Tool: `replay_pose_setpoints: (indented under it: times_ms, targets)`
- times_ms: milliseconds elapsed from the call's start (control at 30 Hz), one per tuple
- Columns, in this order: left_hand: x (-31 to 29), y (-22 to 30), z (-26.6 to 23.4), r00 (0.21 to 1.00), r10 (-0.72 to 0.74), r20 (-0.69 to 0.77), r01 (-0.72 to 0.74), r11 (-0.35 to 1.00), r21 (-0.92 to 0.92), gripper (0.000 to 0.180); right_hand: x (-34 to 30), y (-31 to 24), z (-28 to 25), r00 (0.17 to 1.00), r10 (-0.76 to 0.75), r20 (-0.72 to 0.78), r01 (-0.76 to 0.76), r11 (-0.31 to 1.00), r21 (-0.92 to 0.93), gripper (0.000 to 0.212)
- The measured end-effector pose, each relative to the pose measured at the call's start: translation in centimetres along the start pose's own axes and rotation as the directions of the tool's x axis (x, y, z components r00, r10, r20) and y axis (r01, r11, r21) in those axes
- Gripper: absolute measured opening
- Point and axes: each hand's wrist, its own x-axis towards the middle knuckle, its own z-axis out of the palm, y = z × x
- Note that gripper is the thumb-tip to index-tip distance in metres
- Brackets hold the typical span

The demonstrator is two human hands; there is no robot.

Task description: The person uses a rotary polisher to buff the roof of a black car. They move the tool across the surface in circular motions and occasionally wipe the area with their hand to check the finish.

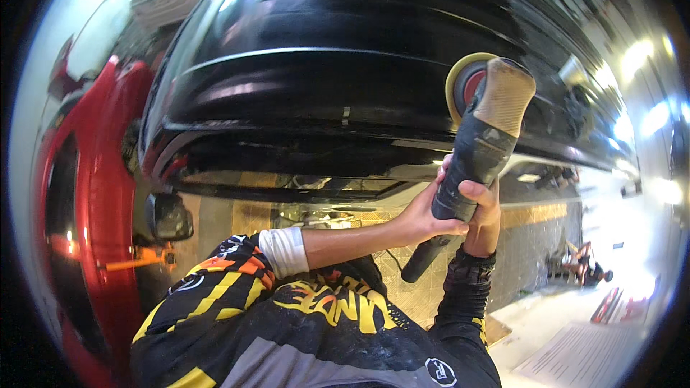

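A black car polisher (473, 159) with a tan, ribbed cover over its head is in both my hands. My left hand (425, 214) wraps round its body from the left, thumb across the lower end. My right hand (487, 210) closes round the same body from the right, its thumb on the front. The polisher's round yellow-edged pad (454, 90) is tilted up beside the glossy black car roof (309, 90); I cannot tell whether it touches. The tool's rear end (424, 259) points down toward my chest, with a thin cord near it.
A red car (97, 194) stands at the left, with an orange tool or stand (147, 257) by it. The black car's side mirror (169, 217) sticks out near me. Pale surface with a printed sheet (582, 356) lies at the lower right, and an orange-and-black device (581, 264) stands behind it.
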Motion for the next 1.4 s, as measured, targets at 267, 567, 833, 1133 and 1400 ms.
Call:
replay_pose_setpoints:
  times_ms: [267, 567, 833, 1133, 1400]
  targets:
    - [-7.1, 0.0, -7.1, 0.949, 0.141, -0.282, -0.163, 0.985, -0.055, 0.093, 5.5, 2.7, 10.4, 0.914, 0.265, 0.308, -0.143, 0.920, -0.366, 0.064]
    - [-14.3, 1.2, -15.6, 0.763, 0.225, -0.606, -0.440, 0.868, -0.232, 0.081, 11.4, 8.8, 24.6, 0.735, 0.208, 0.645, 0.102, 0.907, -0.408, 0.083]
    - [-11.9, -3.5, -13.0, 0.858, 0.218, -0.466, -0.236, 0.972, 0.021, 0.077, 7.7, 6.7, 15.8, 0.877, 0.077, 0.475, 0.131, 0.912, -0.390, 0.094]
    - [3.2, -5.0, 2.1, 0.986, -0.039, 0.160, 0.055, 0.994, -0.092, 0.101, -2.8, -1.2, -4.5, 0.977, -0.033, -0.213, -0.031, 0.957, -0.288, 0.058]
    - [8.6, -6.7, 7.9, 0.933, -0.068, 0.353, 0.139, 0.974, -0.180, 0.081, -5.3, -3.7, -11.0, 0.910, -0.133, -0.394, 0.043, 0.972, -0.229, 0.047]
